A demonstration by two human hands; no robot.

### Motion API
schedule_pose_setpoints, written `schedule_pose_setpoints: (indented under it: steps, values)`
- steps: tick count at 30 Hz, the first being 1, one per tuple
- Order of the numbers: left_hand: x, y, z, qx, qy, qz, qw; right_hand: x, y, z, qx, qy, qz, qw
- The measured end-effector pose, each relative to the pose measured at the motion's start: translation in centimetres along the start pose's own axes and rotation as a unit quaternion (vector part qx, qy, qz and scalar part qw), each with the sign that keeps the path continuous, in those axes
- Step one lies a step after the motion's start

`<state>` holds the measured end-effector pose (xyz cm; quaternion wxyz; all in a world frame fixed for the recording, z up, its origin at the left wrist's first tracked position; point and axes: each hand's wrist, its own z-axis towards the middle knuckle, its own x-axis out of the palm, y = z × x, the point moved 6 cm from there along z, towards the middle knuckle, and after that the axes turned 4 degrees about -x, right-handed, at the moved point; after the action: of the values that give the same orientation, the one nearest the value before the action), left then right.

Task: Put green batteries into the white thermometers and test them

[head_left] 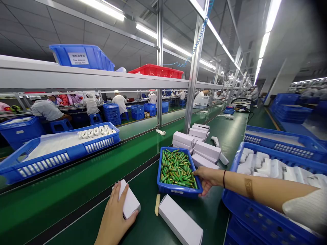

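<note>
My left hand (pixel 114 214) is closed around the sides of a small white box (pixel 132 203), which rests on the green bench at the front. My right hand (pixel 207 178) grips the right rim of a blue tray (pixel 163 188), thumb over the edge and fingers beneath it. Loose green batteries with gold-coloured ends (pixel 176 168) fill this tray. Between my hands lie a longer white box (pixel 180 219) and a narrow beige piece (pixel 157 205) whose kind I cannot make out.
White boxes (pixel 205 149) are piled behind the tray, beside white handheld devices (pixel 223 158). A blue crate (pixel 233 170) of white devices stands at right. On the green conveyor (pixel 102 170) at left sits another blue crate (pixel 74 158). A metal post (pixel 195 68) rises behind the boxes; people work farther back.
</note>
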<state>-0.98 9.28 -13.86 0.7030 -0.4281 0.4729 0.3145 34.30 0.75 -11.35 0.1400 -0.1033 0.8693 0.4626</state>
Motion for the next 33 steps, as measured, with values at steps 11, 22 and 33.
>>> schedule_pose_setpoints:
  steps: [11, 22, 33]
  values:
    - [0.8, 0.6, -0.4, 0.012, -0.041, -0.033, 0.999, 2.8, 3.1, -1.2, -0.149, 0.032, -0.199, 0.968]
    - [0.8, 0.8, -0.3, 0.002, -0.026, -0.041, 0.999, 5.2, 5.5, -0.2, -0.444, -0.004, -0.727, 0.523]
    - [1.0, 1.0, -0.4, 0.006, -0.047, -0.057, 0.997, 2.7, 6.5, 3.7, -0.376, -0.046, -0.743, 0.552]
